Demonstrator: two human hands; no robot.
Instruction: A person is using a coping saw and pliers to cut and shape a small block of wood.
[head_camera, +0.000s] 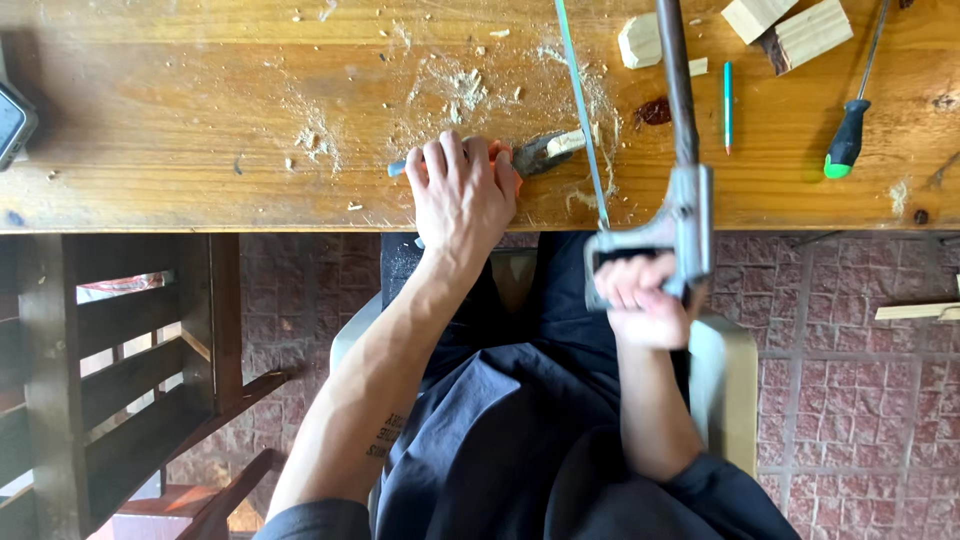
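Note:
My left hand (462, 190) presses down on the orange handles of a pair of pliers (535, 153) lying on the wooden workbench (200, 120). The plier jaws clamp a small pale piece of wood (570, 141). My right hand (645, 300) grips the metal handle of a hacksaw (683, 200) just off the bench's near edge. The saw's thin blade (582, 100) runs across the bench and lies against the small wood piece. Sawdust lies scattered around the cut.
Pale wood offcuts (640, 40) and blocks (805, 30) sit at the far right. A teal pencil (728, 105) and a green-handled screwdriver (850, 135) lie right of the saw. A phone (12, 120) is at the left edge. A dark wooden bench (120, 380) stands below left.

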